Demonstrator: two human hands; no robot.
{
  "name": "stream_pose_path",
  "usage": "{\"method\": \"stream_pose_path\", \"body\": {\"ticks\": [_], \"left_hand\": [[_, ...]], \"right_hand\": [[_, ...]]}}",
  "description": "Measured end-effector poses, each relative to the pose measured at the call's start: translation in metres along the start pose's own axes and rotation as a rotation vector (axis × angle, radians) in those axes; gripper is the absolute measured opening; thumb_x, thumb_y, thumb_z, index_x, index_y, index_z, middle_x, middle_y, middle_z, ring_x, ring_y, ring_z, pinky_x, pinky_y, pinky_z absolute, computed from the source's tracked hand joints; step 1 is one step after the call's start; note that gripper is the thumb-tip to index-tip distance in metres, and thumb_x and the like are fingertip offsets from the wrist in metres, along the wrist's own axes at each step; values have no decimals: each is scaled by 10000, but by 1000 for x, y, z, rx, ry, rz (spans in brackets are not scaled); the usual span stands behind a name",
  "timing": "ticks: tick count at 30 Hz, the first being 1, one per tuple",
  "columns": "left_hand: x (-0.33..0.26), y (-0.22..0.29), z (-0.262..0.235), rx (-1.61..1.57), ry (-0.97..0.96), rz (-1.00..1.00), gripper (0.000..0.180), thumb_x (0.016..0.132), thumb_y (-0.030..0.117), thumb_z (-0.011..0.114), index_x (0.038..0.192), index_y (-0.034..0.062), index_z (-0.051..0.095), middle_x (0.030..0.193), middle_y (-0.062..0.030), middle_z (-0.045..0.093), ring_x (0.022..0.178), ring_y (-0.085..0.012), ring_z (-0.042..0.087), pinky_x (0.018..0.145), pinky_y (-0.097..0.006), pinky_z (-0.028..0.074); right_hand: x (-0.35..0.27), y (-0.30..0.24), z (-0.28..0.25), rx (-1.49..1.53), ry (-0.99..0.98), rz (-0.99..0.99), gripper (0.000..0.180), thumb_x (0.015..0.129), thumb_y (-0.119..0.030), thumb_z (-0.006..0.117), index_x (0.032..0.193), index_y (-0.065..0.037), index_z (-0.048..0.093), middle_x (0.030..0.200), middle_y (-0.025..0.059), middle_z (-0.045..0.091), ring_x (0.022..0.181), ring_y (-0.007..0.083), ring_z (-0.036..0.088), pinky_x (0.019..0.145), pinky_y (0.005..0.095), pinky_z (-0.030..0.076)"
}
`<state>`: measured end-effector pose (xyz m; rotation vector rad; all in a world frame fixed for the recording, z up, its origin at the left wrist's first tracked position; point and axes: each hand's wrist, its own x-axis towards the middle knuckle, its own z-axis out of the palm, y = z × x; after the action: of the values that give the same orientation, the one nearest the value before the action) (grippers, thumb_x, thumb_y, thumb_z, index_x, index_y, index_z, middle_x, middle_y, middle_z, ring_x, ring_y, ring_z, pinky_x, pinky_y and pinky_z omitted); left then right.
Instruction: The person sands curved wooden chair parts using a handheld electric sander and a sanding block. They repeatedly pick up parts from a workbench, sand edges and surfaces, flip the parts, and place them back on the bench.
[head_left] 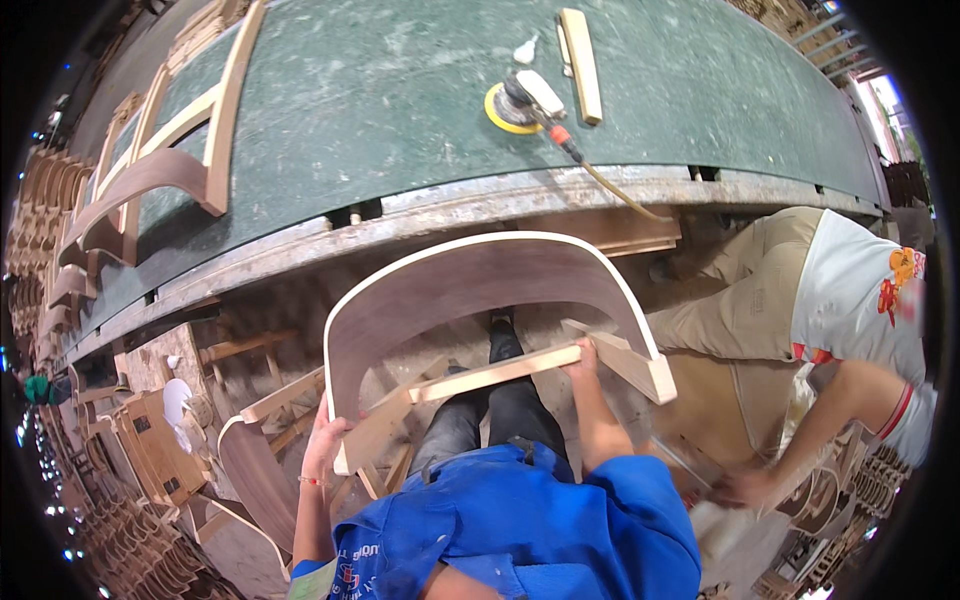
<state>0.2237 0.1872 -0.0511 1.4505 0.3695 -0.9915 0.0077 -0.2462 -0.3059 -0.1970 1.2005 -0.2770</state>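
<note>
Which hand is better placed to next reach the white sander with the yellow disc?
Probably your right hand: nearer the sander, though gripping the pale wooden bar. Your left hand, at the curved brown wooden panel, is farther.

Looks to be a furniture workshop, busy with bare wood. Marked as such by a yellow-padded sander on the scuffed green table, near the middle of the near edge, with a hose running over that edge. Borne out by wooden frames crowding the left end, by a curved wooden frame held up off the near edge, by stacks of curved parts beyond the left end, and by a bent-over co-worker toward the near right corner.
</note>
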Motion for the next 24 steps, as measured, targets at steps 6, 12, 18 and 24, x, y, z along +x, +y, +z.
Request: {"method": "stream_pose_path", "body": {"ticks": [6, 12, 18, 24], "left_hand": [[39, 6, 5, 81, -27, 4, 772, 722, 33, 542, 1464, 76, 336, 1221, -98, 562, 1015, -197, 606, 938, -336, 462], [77, -15, 8, 40, 35, -8, 665, 771, 61, 565, 1415, 75, 401, 1197, -72, 565, 1019, -185, 583, 946, -334, 463], [69, -24, 15, 3, 118, 169, 594, 1007, 343, 482, 1506, 85, 287, 1460, -76, 411, 1312, -197, 432, 1096, -340, 354], [6, -40, 3, -171, 174, -239, 533, 1004, 440, 458, 1441, 140, 398, 1391, -74, 498, 1267, -261, 512, 931, -413, 515]], "right_hand": [[12, 12, -17, -42, 186, 61, 298, 740, -233, 617, 990, -91, 538, 1169, 162, 520, 1088, 352, 539, 923, 573, 457], [-63, -43, 6, -952, -241, 213, 465, 904, -272, 616, 1333, -126, 511, 1282, 124, 550, 1197, 253, 538, 985, 462, 455], [-178, -143, 71, -1022, -566, 208, 278, 932, -225, 585, 1089, -9, 663, 1019, 124, 700, 973, 196, 666, 893, 302, 501], [-219, -204, 79, -752, -258, -165, 238, 934, -213, 609, 1054, -10, 640, 843, 79, 655, 800, 156, 633, 774, 284, 507]]}}
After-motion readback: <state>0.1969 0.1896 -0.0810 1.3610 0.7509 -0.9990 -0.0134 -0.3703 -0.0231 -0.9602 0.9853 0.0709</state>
